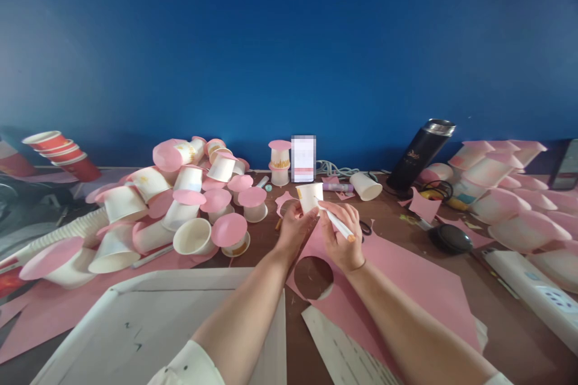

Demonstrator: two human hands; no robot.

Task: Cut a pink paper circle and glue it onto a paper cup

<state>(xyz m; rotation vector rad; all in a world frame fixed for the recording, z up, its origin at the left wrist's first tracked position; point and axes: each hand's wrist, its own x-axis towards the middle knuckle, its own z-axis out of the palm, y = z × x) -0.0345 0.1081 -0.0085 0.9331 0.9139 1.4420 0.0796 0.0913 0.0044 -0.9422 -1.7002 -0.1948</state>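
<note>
Near the middle of the table, a white paper cup (309,197) with yellow print is held by my left hand (295,227), its fingers wrapped round the lower part. My right hand (344,234) grips a white marker (336,224) with an orange end, its tip at the right side of the cup. Beneath and beside my hands lies a pink paper sheet (406,271) with a round hole cut in it. Just behind the cup stands a lit phone (303,159), next to two stacked cups (280,175) topped with a pink disc.
Many cups with pink discs (229,230) crowd the left, near stacked red cups (74,162). To the right are a black bottle (418,153), a black mouse (450,238), a power strip (533,289) and more pink-topped pieces (528,230). A white board (180,319) lies front left.
</note>
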